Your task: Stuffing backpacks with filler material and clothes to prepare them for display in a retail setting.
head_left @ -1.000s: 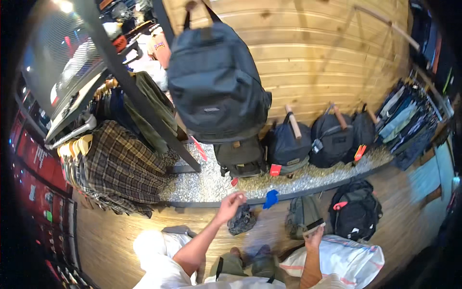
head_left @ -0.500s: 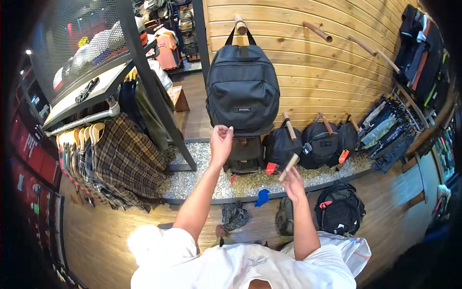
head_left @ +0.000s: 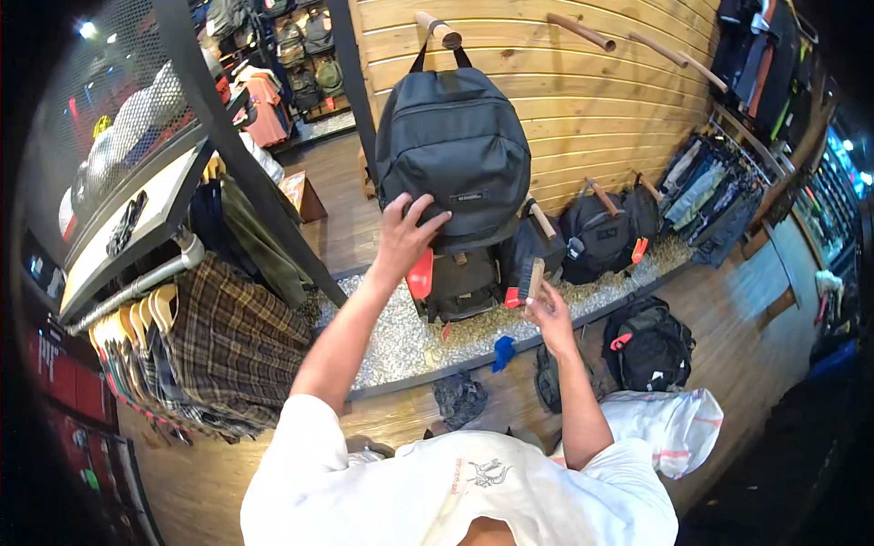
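A dark backpack hangs by its top loop from a wooden peg on the plank wall. My left hand rests against its lower left front, fingers spread over the fabric. A red tag dangles just under that hand. Lower and to the right, my right hand grips a wooden brush with dark bristles, held upright and apart from the hanging backpack.
More backpacks hang low along the wall above a pebbled ledge. A black backpack, a blue cloth and a white sack lie on the floor. At left stands a rack of plaid shirts; bare pegs jut out at upper right.
My left hand has gone from a pinch near the backpack's bottom edge to lying spread on its front. My right hand has turned the brush, so its bristles now show.
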A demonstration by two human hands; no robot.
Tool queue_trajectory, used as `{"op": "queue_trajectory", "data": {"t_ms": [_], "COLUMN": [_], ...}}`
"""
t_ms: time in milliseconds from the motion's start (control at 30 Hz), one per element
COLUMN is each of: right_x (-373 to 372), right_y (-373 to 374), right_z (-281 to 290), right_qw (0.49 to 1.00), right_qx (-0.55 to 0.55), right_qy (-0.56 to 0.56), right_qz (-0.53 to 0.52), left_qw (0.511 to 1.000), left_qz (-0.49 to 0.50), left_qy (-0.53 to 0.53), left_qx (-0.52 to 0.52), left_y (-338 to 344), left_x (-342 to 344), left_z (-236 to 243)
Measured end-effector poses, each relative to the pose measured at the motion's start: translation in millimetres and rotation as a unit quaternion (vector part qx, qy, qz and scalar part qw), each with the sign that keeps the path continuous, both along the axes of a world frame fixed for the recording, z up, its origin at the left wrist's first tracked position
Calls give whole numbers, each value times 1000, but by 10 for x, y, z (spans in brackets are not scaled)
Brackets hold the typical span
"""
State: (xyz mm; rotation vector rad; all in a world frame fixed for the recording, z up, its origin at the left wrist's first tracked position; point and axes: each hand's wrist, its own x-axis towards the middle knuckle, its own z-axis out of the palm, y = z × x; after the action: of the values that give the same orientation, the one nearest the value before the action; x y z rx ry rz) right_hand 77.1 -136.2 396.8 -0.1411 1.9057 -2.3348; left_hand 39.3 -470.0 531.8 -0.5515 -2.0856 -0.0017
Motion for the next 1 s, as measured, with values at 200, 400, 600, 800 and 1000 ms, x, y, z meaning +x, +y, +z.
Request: {"op": "queue_trajectory", "data": {"t_ms": [200, 400, 600, 800, 1000], "right_x": [-203, -127, -603, -637, -884], "right_y": [35, -407, -127, 361, 221], "right_z": [428, 1875, 1886, 1979, 1523], "right_qw": [947, 846, 693, 703, 821], "right_qx": [202, 252, 374, 368, 304], "right_qy": [230, 460, 611, 580, 481], "right_qz": [-93, -92, -82, -184, -37], "left_qw": [968, 941, 922, 909, 915], "left_qz": [-161, -144, -192, -175, -174], "left_qy": [-188, -254, -275, -303, -296], "left_qx": [50, 171, 194, 226, 214], "left_y": [-33, 121, 210, 300, 358], "left_x": [-283, -270, -166, -213, -134], "left_z": [651, 1003, 1468, 1446, 1493]}}
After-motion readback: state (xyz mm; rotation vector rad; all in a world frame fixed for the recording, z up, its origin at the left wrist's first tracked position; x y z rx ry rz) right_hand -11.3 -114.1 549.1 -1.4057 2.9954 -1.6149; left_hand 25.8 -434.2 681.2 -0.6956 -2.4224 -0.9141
